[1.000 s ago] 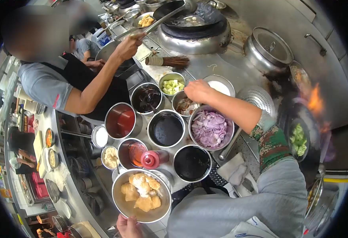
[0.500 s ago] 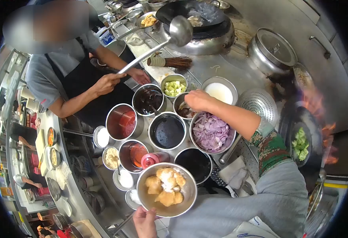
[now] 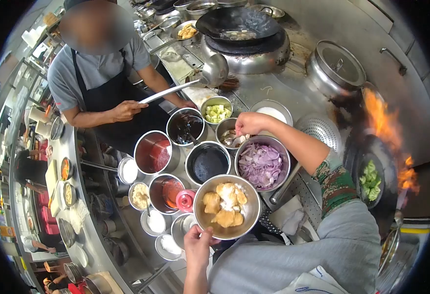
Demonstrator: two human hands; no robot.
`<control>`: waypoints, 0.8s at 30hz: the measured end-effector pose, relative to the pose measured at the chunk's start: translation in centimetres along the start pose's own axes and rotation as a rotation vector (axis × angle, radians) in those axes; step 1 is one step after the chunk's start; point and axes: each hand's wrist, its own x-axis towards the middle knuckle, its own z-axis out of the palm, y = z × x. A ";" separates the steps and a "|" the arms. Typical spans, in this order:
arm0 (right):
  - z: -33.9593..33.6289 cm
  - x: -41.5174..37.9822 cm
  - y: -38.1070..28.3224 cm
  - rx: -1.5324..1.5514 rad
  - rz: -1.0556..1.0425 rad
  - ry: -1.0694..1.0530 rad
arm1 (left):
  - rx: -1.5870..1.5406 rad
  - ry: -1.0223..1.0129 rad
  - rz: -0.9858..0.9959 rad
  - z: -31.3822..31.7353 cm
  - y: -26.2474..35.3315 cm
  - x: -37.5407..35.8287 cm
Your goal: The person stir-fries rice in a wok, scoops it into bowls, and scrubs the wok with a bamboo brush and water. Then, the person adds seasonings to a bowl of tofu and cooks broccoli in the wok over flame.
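Observation:
My left hand grips the near rim of a steel bowl holding golden fried pieces topped with white powder. My right hand is closed, its fingertips pinched at the mouth of a small steel pot; what they hold is too small to name. Just below that hand is a pot of sliced purple onion. Chopped green pieces fill a pot beside it. Dark liquid and red sauce stand in other pots, with a red-topped bottle near the bowl.
A co-worker across the counter holds a long ladle over the pots. At the right, flames rise by a wok with greens. Another wok sits on a burner at the back. A perforated strainer lies nearby.
My left hand and the bowl have moved right and up, over the dark pot. My right hand has shifted slightly right. The co-worker's ladle is lower, and the flames are larger.

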 end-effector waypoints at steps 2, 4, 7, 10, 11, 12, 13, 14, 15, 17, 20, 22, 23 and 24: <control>-0.4 -0.7 0.7 0.072 0.000 0.015 | -0.016 -0.003 0.009 1.0 0.5 0.7; -0.7 -1.6 1.5 0.178 0.002 0.062 | 0.007 0.015 0.012 1.8 0.7 1.6; -2.1 -4.1 1.6 0.262 -0.004 0.117 | -0.010 -0.010 0.048 2.4 0.8 3.1; -4.1 -8.3 -1.4 0.283 0.014 0.201 | -0.027 -0.010 0.051 3.3 1.5 4.2; -4.5 -9.8 -2.8 0.308 -0.044 0.252 | -0.047 -0.025 0.079 3.4 1.7 4.6; -4.7 -11.2 -4.0 0.333 -0.104 0.303 | -0.067 -0.038 0.108 3.6 2.0 5.0; -4.5 -12.4 -5.4 0.328 -0.105 0.303 | -0.086 -0.036 0.099 4.1 2.6 5.2; -3.7 -13.5 -7.0 0.032 -0.259 0.443 | -0.092 -0.033 0.096 4.4 3.0 5.5; -2.8 -14.4 -8.4 -0.264 -0.414 0.571 | -0.068 -0.026 0.094 4.6 3.3 5.7; -1.3 -15.4 -9.6 -0.444 -0.440 0.576 | -0.054 -0.028 0.112 4.9 3.4 5.8; -2.1 -16.3 -9.8 -0.414 -0.426 0.712 | -0.080 -0.039 0.123 5.3 3.7 5.5; -2.9 -15.9 -9.4 -0.383 -0.395 0.808 | -0.077 -0.038 0.120 5.2 3.6 5.2; -3.3 -14.8 -8.6 -0.388 -0.349 0.801 | -0.050 -0.042 0.132 5.0 3.3 4.9; -3.4 -13.5 -7.7 -0.392 -0.300 0.793 | -0.023 -0.047 0.141 4.8 3.0 4.4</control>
